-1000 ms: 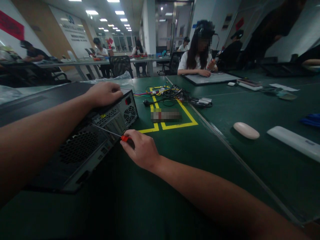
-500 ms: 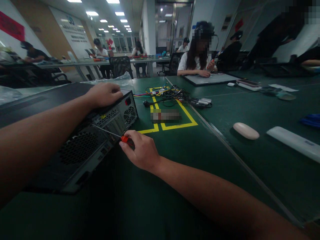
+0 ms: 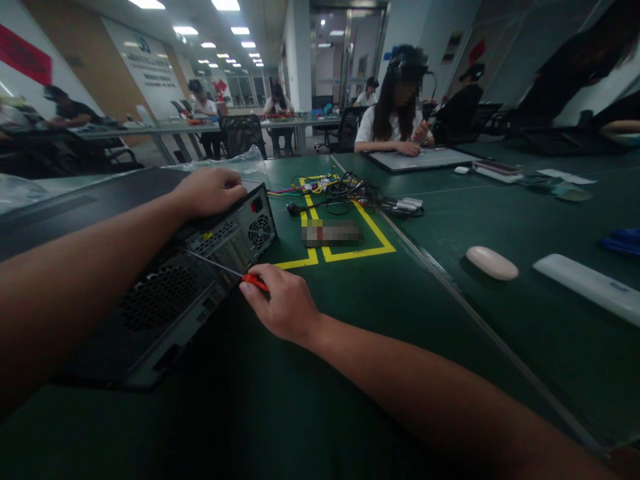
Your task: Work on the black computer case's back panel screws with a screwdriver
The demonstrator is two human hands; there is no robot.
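Observation:
A dark computer case [image 3: 125, 190] lies on the green table at the left, its back panel with vents and ports turned to the right. My left hand [image 3: 213, 191] bears down on its upper rear edge, fingers curled over it and the fingertips hidden. Between the thumb and fingers of my right hand [image 3: 285, 300] is a screwdriver [image 3: 256, 282] with a red-orange handle, so that hand is closed. The thin shaft points left to the back panel, at the expansion slots; its tip is too dark to make out.
Beyond the case, a bundle of cables [image 3: 350, 190] lies across yellow tape [image 3: 360, 253], near a blurred-out object [image 3: 333, 233]. A pale oval object [image 3: 493, 263] and a long white piece [image 3: 587, 283] lie right. Across the table, a person [image 3: 393, 120] works at a flat panel [image 3: 425, 158].
The screwdriver handle has turned a little in my right hand, whose fingers have shifted slightly. My left hand and the case have stayed put.

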